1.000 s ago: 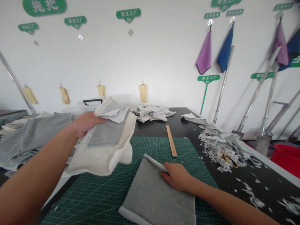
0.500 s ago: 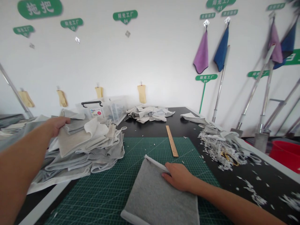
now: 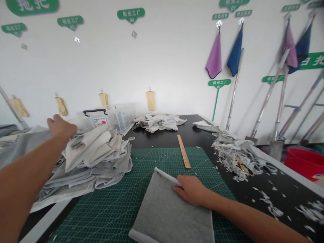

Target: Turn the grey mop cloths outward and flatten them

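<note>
Now, across the green cutting mat [image 3: 162, 160], a heap of grey and off-white cloth [image 3: 93, 165] sits at the left, and a grey cloth panel [image 3: 172, 211] lies nearer. The right hand [image 3: 191, 190] rests flat on the panel, fingers extended, unclenched. The left hand [image 3: 60, 125], earlier on the heap, now hangs open above it, fingers released.

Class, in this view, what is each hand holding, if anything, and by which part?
The left hand holds nothing, open above the fabric pile. The right hand rests on the grey fabric piece near its upper edge; whether it grips cannot be told.
</note>
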Demonstrator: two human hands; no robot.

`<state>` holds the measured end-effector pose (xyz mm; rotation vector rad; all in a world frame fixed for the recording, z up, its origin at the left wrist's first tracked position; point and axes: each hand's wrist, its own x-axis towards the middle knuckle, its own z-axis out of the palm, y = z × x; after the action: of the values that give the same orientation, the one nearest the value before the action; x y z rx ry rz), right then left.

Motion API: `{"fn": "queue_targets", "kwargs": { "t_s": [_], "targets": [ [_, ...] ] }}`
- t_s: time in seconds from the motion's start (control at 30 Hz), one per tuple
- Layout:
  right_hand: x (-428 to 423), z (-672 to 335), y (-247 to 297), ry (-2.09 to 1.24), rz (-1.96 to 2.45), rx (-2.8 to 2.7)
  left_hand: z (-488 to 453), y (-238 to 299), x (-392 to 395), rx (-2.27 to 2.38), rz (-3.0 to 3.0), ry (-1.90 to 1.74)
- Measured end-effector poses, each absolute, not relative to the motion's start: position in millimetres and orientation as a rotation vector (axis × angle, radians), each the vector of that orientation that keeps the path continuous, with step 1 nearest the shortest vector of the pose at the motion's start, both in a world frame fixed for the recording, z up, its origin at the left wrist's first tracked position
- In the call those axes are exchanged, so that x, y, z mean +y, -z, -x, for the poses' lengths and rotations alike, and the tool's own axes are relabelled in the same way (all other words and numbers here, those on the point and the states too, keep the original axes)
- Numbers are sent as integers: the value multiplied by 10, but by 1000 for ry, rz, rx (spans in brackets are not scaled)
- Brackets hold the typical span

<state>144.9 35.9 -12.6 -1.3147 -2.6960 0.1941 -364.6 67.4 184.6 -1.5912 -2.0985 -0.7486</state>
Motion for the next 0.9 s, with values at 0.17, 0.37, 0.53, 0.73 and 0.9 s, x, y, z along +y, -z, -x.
{"fn": "queue_targets", "kwargs": {
  "t_s": [0.17,0.37,0.53,0.73,0.9],
  "targets": [
    [366,-1444,157,-180,1310,-2688,3232,-1855,698,-1952,1687,543],
    [355,-1444,180,-160,1308,-2687,2586,-1336,471,-1766,1781,229],
    [343,-1444,150,-151,1306,-2691,2835,-764,431,-1737,1752,38],
    [337,-1422,120,-183,1342,-2709,3533,-750,378,-1346,2119,-103],
    [324,-1422,107,-192,1341,-2712,3768,-814,313,-1300,2180,-56]
  ]
}}
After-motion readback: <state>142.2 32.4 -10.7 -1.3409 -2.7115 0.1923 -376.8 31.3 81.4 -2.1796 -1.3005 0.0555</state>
